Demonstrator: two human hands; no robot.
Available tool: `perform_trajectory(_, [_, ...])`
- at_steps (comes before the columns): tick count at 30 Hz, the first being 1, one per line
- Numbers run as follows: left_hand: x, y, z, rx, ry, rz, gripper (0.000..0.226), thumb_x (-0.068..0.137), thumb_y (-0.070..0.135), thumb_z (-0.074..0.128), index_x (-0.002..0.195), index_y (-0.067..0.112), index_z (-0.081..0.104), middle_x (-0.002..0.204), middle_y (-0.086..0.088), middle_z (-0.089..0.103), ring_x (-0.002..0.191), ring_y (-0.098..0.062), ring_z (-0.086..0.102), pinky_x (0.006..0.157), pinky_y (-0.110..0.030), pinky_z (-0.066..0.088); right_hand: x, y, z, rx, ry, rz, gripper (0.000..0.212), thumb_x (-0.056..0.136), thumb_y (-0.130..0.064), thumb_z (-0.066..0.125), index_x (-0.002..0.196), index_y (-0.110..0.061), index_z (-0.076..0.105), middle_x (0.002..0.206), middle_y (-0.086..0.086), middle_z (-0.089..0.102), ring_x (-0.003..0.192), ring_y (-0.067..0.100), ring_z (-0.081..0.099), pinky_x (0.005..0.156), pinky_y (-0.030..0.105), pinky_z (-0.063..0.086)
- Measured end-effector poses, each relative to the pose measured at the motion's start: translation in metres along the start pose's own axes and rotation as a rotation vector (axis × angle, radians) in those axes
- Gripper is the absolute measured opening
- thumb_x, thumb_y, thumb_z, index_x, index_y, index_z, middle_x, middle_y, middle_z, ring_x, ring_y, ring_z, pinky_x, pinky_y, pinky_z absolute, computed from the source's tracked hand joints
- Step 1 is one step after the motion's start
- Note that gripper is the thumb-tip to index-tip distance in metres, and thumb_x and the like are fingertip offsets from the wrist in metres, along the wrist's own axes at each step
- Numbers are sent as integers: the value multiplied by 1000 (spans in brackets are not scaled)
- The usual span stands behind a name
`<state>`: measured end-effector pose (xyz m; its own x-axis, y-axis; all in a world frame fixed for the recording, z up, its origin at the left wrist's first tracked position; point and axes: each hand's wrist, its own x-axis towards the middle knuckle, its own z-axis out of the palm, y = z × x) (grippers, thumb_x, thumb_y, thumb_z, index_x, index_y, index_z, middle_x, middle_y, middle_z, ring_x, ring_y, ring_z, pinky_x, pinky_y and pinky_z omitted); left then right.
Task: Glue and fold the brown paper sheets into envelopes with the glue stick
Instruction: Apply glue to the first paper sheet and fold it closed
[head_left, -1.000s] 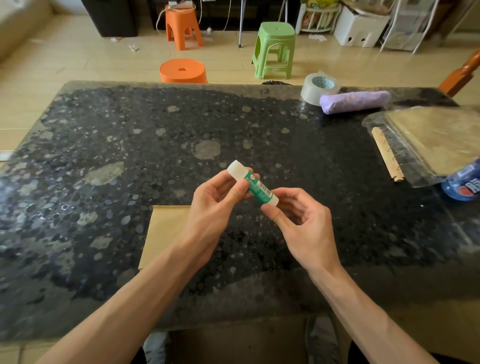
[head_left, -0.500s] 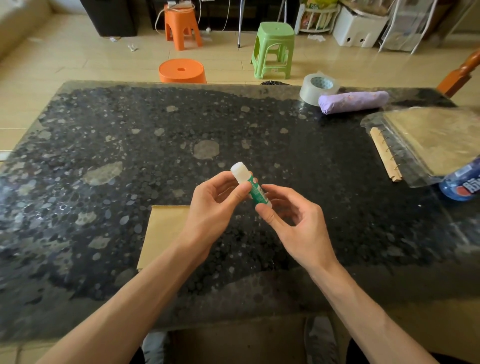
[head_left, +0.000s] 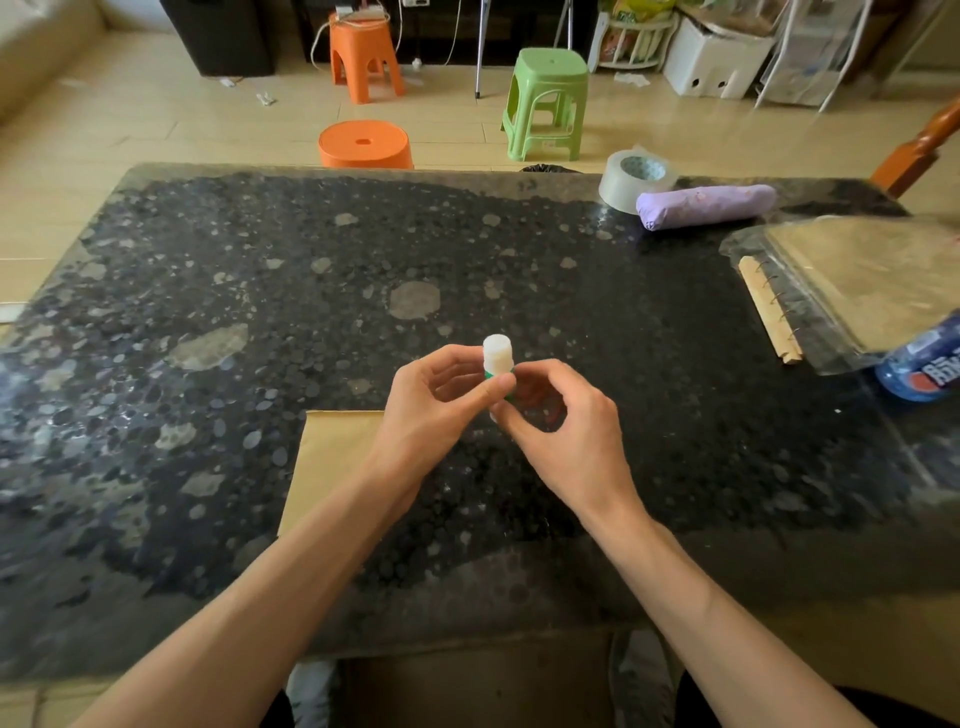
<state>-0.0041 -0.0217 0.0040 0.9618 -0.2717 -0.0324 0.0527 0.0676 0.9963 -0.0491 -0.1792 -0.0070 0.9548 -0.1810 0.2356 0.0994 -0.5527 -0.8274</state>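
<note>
- Holding glue stick in the air above the table, near mid-view, white cap pointing toward 12 o'clock.
- Pinching the green body just under the cap with left hand, approaching from 8 o'clock; grip closed on the stick, thumb and curled fingers.
- Gripping the lower part with right hand, approaching from 4 o'clock; grip curled round the stick, lower end mostly hidden behind the fingers.
- Lying flat on the table at 8 o'clock from the hands: brown paper sheet, right part covered by the left wrist.
- Sitting near the far table edge at 1 o'clock: tape roll, with purple roll just beside it.
- Resting at 3 o'clock: clear plastic sleeve over a spiral-bound pad, blue bottle at its near corner.
- Standing on the floor beyond the table at 12 o'clock: round orange stool, green stool.
</note>
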Motion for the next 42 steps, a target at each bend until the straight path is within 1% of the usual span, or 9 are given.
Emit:
perform_trajectory(5, [13, 0, -28, 244, 40, 47, 50, 84, 11, 84, 131, 18, 68, 122, 3, 73, 109, -10, 72, 93, -27, 59, 22, 15, 15, -59, 34, -19, 25, 85, -33, 85, 105, -26, 71, 96, -16, 73, 91, 3, 70, 83, 31, 59])
perform_trajectory(8, [20, -1, -53, 447, 127, 93, 44, 88, 11, 82, 129, 23, 69, 119, 7, 71, 106, -5, 69, 92, -25, 59, 33, 29, 22, -68, 70, 44, 25, 84, -34, 85, 104, -26, 72, 94, -17, 73, 89, 1, 70, 84, 32, 59])
perform_trajectory(15, [24, -5, -64, 438, 124, 46, 43, 90, 10, 78, 130, 20, 68, 117, 8, 70, 103, 2, 67, 82, -8, 51, 52, 40, 44, -66, 82, 91, 25, 84, -35, 85, 105, -27, 74, 93, -18, 74, 88, 1, 70, 83, 32, 60])
perform_trajectory(22, [26, -12, -75, 546, 114, 53, 38, 91, 8, 77, 127, 20, 69, 121, 9, 70, 111, -7, 67, 99, -28, 57, 55, 42, 51, -75, 76, 106, 28, 84, -37, 85, 107, -27, 71, 94, -17, 74, 90, 3, 70, 84, 33, 59])
perform_trajectory(25, [25, -11, -80, 538, 127, 53, 37, 92, 7, 76, 126, 20, 70, 119, 11, 71, 109, -6, 67, 98, -28, 57, 52, 42, 48, -96, 63, 141, 37, 83, -35, 86, 114, -26, 67, 97, -15, 71, 90, 4, 68, 85, 32, 58])
perform_trajectory(29, [21, -7, -90, 611, 88, 86, 37, 93, 7, 74, 127, 22, 69, 119, 14, 69, 111, -4, 65, 99, -28, 56, 23, 38, 49, -233, 107, 216, 26, 88, -23, 80, 106, -25, 61, 97, -11, 62, 84, 8, 60, 81, 36, 57])
perform_trajectory(35, [3, -3, -115, 653, 84, 129, 35, 94, 8, 72, 124, 25, 70, 117, 15, 71, 108, -3, 67, 97, -30, 57, -22, 13, 87, -225, -60, -113, 28, 88, -34, 78, 110, -25, 65, 104, -12, 59, 101, 8, 53, 86, 26, 48])
perform_trajectory(39, [-12, 4, -133, 671, 87, 151, 28, 95, 10, 71, 120, 25, 71, 117, 15, 71, 108, -3, 66, 94, -24, 55, -35, -10, 110, -264, -356, -334, 53, 84, -54, 76, 127, -25, 67, 129, -8, 60, 126, 13, 48, 105, 32, 40])
perform_trajectory(42, [-21, 7, -147, 708, 70, 156, 28, 96, 10, 70, 117, 28, 69, 116, 18, 70, 106, 0, 66, 90, -20, 53, -46, -16, 121, -378, -449, -420, 64, 85, -67, 70, 132, -24, 66, 139, -5, 56, 132, 17, 45, 108, 38, 36])
